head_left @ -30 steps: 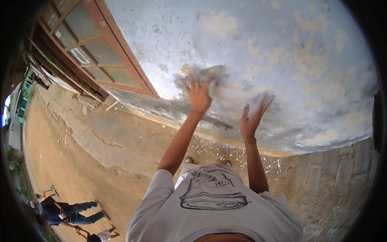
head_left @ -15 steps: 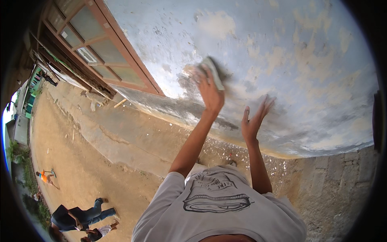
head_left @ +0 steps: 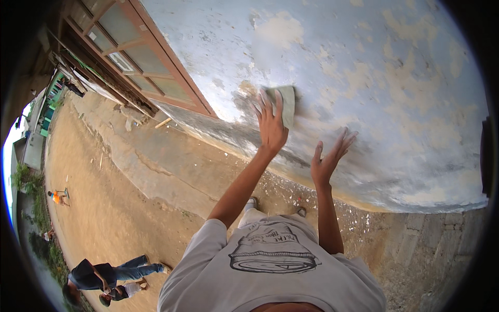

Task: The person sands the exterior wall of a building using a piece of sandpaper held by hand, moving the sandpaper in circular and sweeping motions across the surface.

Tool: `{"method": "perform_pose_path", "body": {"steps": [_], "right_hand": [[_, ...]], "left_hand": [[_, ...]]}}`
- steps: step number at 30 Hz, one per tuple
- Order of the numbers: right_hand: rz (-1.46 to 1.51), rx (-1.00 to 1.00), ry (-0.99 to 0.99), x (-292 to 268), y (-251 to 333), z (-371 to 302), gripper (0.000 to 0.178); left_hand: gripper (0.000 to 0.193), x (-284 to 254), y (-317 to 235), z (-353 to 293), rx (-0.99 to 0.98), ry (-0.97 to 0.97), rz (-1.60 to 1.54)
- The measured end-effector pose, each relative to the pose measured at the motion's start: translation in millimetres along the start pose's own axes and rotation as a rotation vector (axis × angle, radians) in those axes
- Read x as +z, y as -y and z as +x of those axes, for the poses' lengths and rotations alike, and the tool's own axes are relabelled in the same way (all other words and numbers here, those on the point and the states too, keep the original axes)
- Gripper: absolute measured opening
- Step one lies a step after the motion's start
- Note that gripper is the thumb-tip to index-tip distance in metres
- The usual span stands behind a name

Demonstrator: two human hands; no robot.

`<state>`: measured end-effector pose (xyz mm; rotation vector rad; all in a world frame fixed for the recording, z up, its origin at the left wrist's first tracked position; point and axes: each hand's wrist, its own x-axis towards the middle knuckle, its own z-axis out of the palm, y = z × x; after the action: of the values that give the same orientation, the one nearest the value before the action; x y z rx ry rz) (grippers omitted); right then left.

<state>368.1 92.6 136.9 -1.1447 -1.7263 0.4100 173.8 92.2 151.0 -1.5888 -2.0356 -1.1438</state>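
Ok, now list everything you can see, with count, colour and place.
sheet: one, grey-green, under the left hand
wall: one, patchy blue-white, top and right
window: one, brown-framed, upper left
stick: one, yellowish, on the ground below the window
ground: brown, left and centre
pale flecks: many, whitish, along the wall's foot
plants: several, green, left edge
person in jeans: one, dark top, lower left
second person: one, dark top, beside the first
third person: one, orange top, far left
shirt: one, grey, dark print, bottom centre
left hand: one, bare, upper centre
right hand: one, bare, right of centre
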Motion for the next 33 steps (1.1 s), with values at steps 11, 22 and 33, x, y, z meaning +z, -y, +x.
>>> {"method": "perform_pose_path", "body": {"steps": [11, 22, 33], "right_hand": [[-0.025, 0.002, 0.0, 4, -3, 2, 0.083], [-0.089, 0.055, 0.064, -2, -10, -2, 0.081], [-0.115, 0.065, 0.037, 7, -5, -2, 0.084]], "left_hand": [[0.095, 7, -14, -2, -0.052, 0.013, -0.053], [0.098, 13, -14, -10, -0.139, 0.005, -0.077], [0.103, 17, 0, -12, -0.13, 0.009, -0.138]]}}
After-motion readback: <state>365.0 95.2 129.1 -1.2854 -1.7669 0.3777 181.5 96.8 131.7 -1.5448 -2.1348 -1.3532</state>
